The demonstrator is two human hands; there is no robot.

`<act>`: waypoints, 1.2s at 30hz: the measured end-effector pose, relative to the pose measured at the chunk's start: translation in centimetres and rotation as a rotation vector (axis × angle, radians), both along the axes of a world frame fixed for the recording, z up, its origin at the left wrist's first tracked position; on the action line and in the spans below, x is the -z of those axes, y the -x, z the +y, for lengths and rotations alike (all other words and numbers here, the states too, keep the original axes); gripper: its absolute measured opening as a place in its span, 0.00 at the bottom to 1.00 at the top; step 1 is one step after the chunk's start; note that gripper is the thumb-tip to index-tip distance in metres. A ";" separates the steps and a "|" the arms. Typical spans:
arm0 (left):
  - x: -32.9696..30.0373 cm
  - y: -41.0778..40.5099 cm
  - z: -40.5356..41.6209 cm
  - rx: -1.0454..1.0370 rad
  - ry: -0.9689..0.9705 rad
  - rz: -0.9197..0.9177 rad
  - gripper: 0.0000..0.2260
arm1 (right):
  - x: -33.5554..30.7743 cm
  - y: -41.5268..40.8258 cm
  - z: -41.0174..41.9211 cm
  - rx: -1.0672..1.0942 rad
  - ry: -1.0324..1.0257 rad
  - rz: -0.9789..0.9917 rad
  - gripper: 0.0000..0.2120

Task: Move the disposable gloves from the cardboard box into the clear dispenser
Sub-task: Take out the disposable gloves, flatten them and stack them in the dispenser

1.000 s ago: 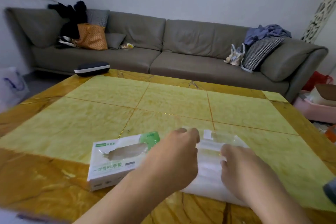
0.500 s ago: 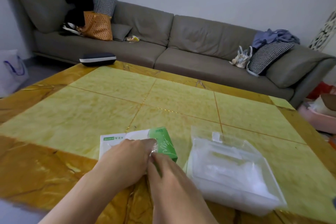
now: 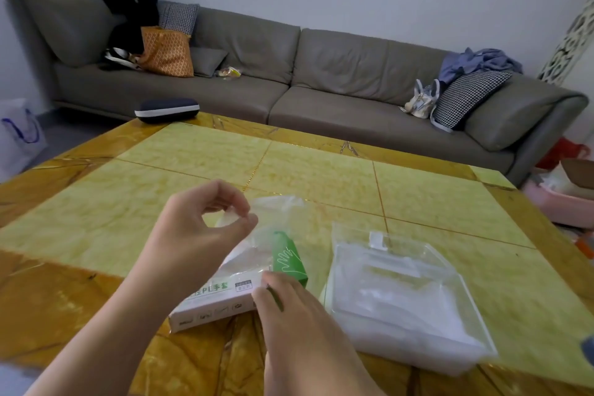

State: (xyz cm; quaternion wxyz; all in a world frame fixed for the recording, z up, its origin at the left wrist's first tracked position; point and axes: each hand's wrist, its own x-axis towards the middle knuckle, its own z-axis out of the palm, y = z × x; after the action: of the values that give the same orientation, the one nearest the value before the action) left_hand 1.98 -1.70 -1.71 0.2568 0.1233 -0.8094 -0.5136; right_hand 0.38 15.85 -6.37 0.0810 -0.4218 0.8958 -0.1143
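Observation:
A white and green cardboard glove box point(image 3: 225, 296) lies on the yellow table near the front edge. My left hand point(image 3: 199, 235) is raised above the box and pinches a clear disposable glove point(image 3: 266, 228) between thumb and fingers; the glove trails down to the box. My right hand point(image 3: 289, 309) rests on the box's near right corner, its fingers bent over the edge. To the right of the box sits the clear dispenser point(image 3: 405, 296), with clear gloves inside it.
A dark case point(image 3: 167, 110) lies at the table's point(image 3: 321, 177) far left corner. Behind the table stands a grey sofa point(image 3: 321, 87) with bags and cushions. A pink tub point(image 3: 562, 202) is on the floor at the right.
My left hand has lifted from the box, drawing a clear glove up out of it. My right hand stayed at the box's near right corner. The view has shifted slightly.

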 end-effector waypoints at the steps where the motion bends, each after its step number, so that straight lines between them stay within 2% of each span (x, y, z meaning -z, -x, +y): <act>1: -0.3 0.0 0.0 0.022 -0.108 0.033 0.06 | -0.4 -0.2 0.1 0.021 0.026 -0.024 0.34; 4: -0.4 -0.1 -0.2 0.112 -0.408 0.097 0.06 | -1.9 -0.8 0.7 0.141 0.207 -0.099 0.28; 6: -0.5 -0.1 -0.1 0.173 -0.550 0.133 0.09 | -2.9 -0.7 1.4 0.246 0.447 -0.128 0.24; 8: -0.4 -0.1 0.2 0.233 -0.617 0.146 0.11 | -3.7 0.2 2.5 0.343 0.703 -0.207 0.25; 10: -0.4 -0.1 0.9 0.316 -0.638 0.119 0.13 | -4.7 1.1 3.7 0.398 0.832 -0.316 0.32; 11: -0.4 -0.2 1.4 0.366 -0.631 0.102 0.14 | -5.2 1.5 4.2 0.414 0.863 -0.346 0.31; 14: -0.3 -0.4 2.9 0.427 -0.505 0.037 0.16 | -6.1 2.3 5.3 0.435 0.982 -0.389 0.15; 15: -0.3 -0.4 3.3 0.423 -0.443 0.009 0.16 | -6.1 2.6 5.7 0.461 1.017 -0.391 0.13; 17: -0.4 -0.4 3.6 0.447 -0.368 -0.083 0.17 | -5.8 3.1 6.2 0.487 1.041 -0.405 0.11; 19: -0.5 -0.5 3.9 0.560 -0.390 -0.209 0.18 | -5.9 3.4 6.6 0.469 1.080 -0.463 0.08; 22: -0.9 -0.7 4.6 0.719 -0.544 -0.384 0.13 | -6.2 3.4 7.0 0.400 1.040 -0.586 0.12; 23: -0.7 -0.6 4.8 0.726 -0.603 -0.402 0.14 | -6.2 3.4 7.1 0.370 1.015 -0.625 0.12; 26: 0.2 -0.3 5.3 0.693 -0.694 -0.363 0.18 | -5.9 3.4 7.2 0.345 0.990 -0.710 0.10; 28: 0.5 -0.1 5.6 0.588 -0.711 -0.305 0.15 | -5.8 3.6 7.5 0.363 0.977 -0.764 0.09; 30: 0.6 0.0 5.6 0.494 -0.756 -0.228 0.15 | -5.8 3.7 7.9 0.360 0.938 -0.780 0.12; 36: 0.1 0.0 5.0 0.327 -0.808 -0.035 0.11 | -5.8 3.8 8.5 0.308 0.826 -0.827 0.15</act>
State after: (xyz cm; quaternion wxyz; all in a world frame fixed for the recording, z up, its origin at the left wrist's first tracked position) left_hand 1.99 3.29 -1.78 0.0893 0.0929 -0.5567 -0.8207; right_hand -3.38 24.31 -0.57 0.2347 -0.2043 0.7222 -0.6177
